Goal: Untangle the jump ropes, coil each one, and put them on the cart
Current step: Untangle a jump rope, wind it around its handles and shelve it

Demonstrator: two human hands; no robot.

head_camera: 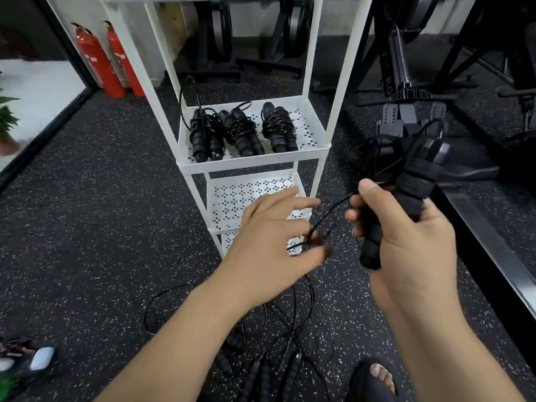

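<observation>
Black handles [412, 187] tight in right hand [406, 245], cord [327, 211] (blurred) seemingly pinched in left hand [269, 236].

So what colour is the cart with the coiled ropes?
The cart is white, its shelf perforated in diamonds; head view.

No legible text, labels or numbers anywhere.

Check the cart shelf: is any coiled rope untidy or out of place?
The leftmost black coiled jump rope on the white perforated cart shelf has one turn sprung loose, arching above its bundle. The middle coiled rope shows a smaller stray loop; the right coiled rope looks tight.
</observation>
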